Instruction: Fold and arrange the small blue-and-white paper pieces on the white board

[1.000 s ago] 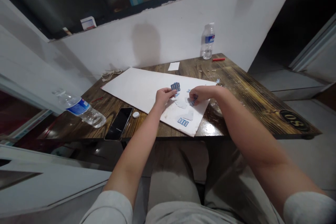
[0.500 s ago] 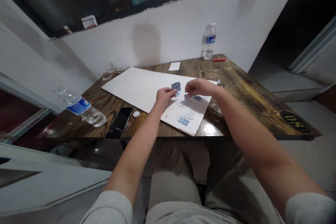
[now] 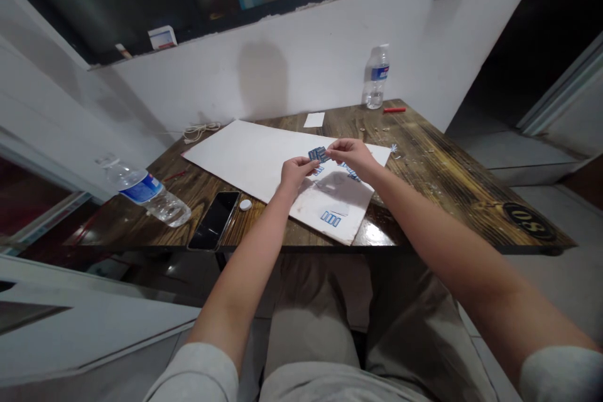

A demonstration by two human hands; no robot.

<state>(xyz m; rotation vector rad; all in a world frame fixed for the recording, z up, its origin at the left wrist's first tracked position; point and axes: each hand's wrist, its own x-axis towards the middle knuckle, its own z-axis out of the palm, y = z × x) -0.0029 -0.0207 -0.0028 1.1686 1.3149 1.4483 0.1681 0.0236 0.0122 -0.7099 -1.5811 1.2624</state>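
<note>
My left hand (image 3: 298, 173) pinches a fanned bunch of small dark cards with blue edges (image 3: 317, 154) above a white board (image 3: 245, 151). At the right end of that bunch, my right hand (image 3: 349, 152) has its thumb and fingertips closed on a card; whether it grips one or more is too small to tell. Under my right hand lie more blue-edged pieces (image 3: 348, 169), partly covered. Nearer me on the board, a row of blue-outlined rectangles (image 3: 330, 218) shows beside a pale scrap.
The board rests on a dark wooden table (image 3: 438, 188). Left of it are a phone (image 3: 214, 220), a white cap (image 3: 245, 205) and a tilted water bottle (image 3: 151, 195). Toward the wall stand another bottle (image 3: 377, 78), a red stick (image 3: 394, 110), a paper square (image 3: 314, 120) and a cord (image 3: 200, 132).
My right hand has risen from the board and moved left to the cards in my left hand. The left hand stays almost still with its bunch.
</note>
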